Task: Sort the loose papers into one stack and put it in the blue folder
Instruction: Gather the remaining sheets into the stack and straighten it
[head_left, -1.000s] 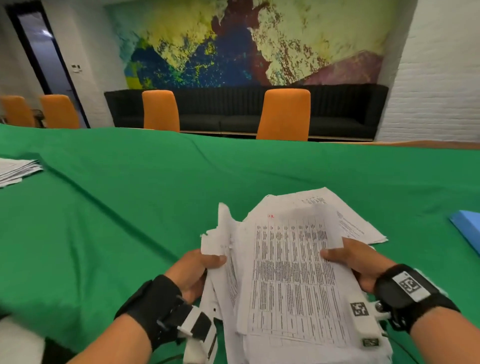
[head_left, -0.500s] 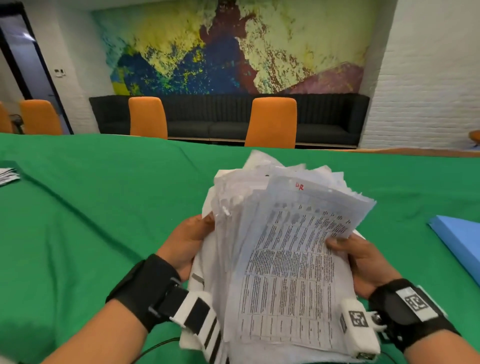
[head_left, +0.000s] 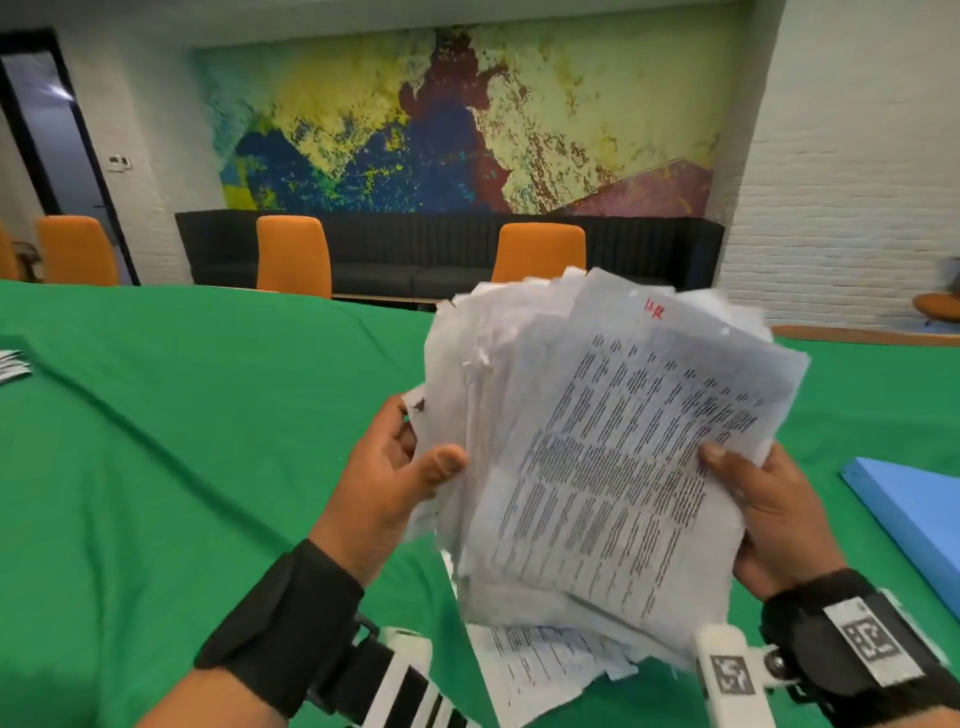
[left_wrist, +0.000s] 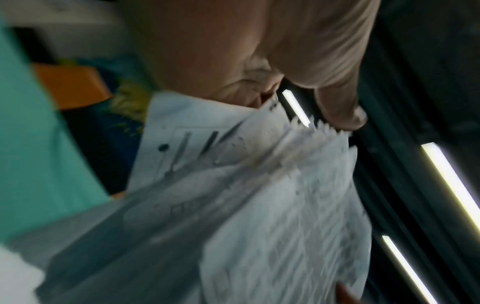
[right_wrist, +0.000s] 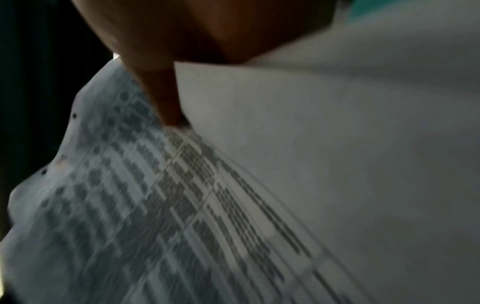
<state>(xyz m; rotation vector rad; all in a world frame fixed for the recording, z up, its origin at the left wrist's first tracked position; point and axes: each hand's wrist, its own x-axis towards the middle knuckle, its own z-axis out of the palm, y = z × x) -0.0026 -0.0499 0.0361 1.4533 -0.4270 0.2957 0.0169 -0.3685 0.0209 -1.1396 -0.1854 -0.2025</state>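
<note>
Head view: hands (head_left: 582, 499) grip ragged-edged printed paper stack (head_left: 613, 467).

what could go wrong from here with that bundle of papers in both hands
The paper stack is ragged and fanned, gripped only at its sides by the left hand and right hand, so sheets could slip out. At least one loose sheet lies on the green table below and might be left behind. Uneven edges could snag going into the blue folder.
</note>
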